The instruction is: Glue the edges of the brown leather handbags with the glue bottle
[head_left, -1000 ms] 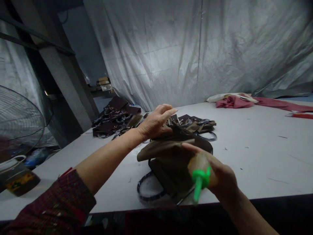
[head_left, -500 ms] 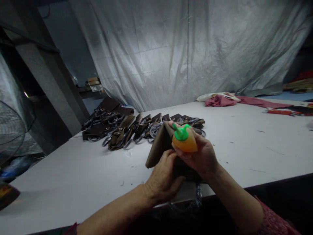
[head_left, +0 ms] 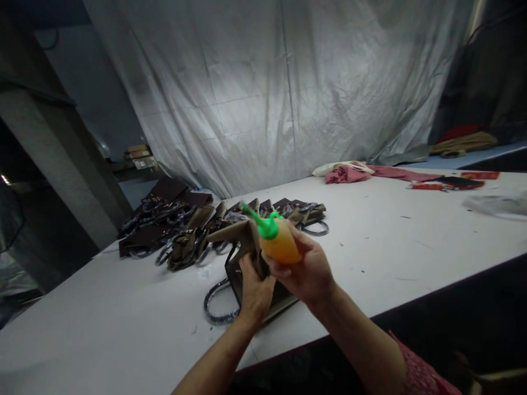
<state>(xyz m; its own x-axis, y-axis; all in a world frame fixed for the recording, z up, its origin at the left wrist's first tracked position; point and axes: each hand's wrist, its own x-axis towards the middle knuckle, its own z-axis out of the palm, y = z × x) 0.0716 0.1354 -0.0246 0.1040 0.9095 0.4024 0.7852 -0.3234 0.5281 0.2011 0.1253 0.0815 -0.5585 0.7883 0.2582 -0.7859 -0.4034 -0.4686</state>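
An orange squeeze bottle [head_left: 280,244] with a green nozzle cap is in my right hand [head_left: 310,269], the nozzle tilted up and to the left. Just below and left of it, my left hand [head_left: 256,288] reaches into a brown handbag [head_left: 236,233], its fingers closed on the bag's side. The bag stands tilted near the table's front edge with its flap raised. A plastic-wrapped handle [head_left: 212,302] loops out at the bag's left. My fingertips inside the bag are partly hidden.
Several brown handbags [head_left: 189,247] with wrapped handles lie in a row behind, with darker ones [head_left: 152,236] piled at left. Pink cloth [head_left: 348,174] and red packets [head_left: 428,186] rest at the back right of the white table [head_left: 395,241]. A silver sheet [head_left: 255,109] hangs behind.
The bag has turned, so its handle now shows at the left. My left hand has moved into it. The bottle has shifted left in view, and the camera has swung right.
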